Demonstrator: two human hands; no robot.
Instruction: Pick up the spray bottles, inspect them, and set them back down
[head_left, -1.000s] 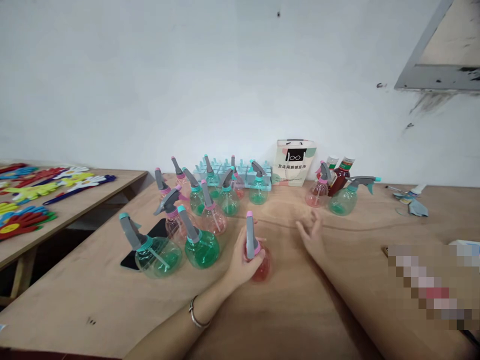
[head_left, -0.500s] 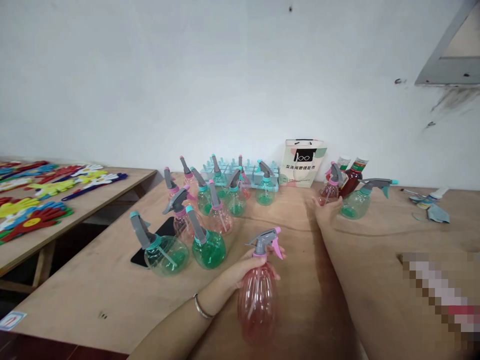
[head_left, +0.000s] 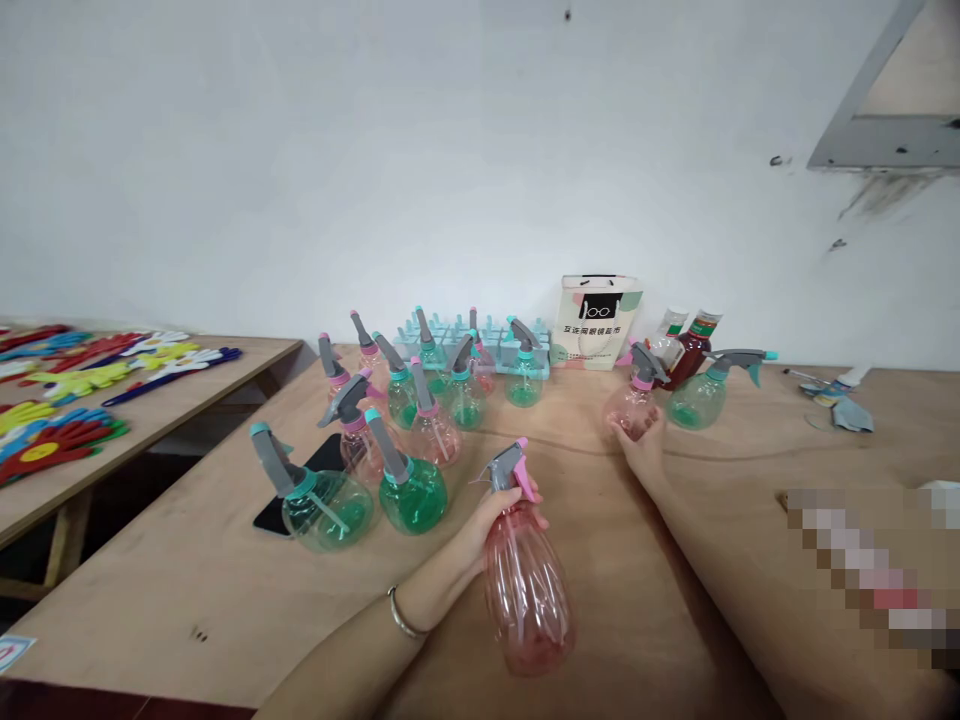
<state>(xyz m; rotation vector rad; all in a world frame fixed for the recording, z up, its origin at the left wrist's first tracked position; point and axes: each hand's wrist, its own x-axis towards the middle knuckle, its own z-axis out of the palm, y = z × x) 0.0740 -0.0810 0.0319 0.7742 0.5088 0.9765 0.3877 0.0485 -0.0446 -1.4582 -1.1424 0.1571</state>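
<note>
My left hand (head_left: 499, 520) is closed around the neck of a tall pink spray bottle (head_left: 529, 590), which leans slightly with its grey head up and pink trigger to the right. Farther back, my right hand (head_left: 643, 440) grips the lower part of a rounder pink spray bottle (head_left: 630, 408); some of its fingers are hidden. Just right of that hand stands a green spray bottle (head_left: 697, 400). Left of my left hand are several more, among them a dark green spray bottle (head_left: 412, 493) and a pale green one (head_left: 330, 508).
A black phone (head_left: 271, 515) lies partly behind the left bottles. Along the wall stand light-blue racks (head_left: 521, 355), a paper bag (head_left: 596, 345) and two sauce-like bottles (head_left: 688, 358). Small tools and a grey cloth (head_left: 852, 415) lie right. Colourful hand-shaped clappers (head_left: 56, 450) cover another table.
My right hand has brought the round pink spray bottle toward me and a little left, away from the sauce-like bottles. The tall bottle in my left hand has tilted, its base swinging right.
</note>
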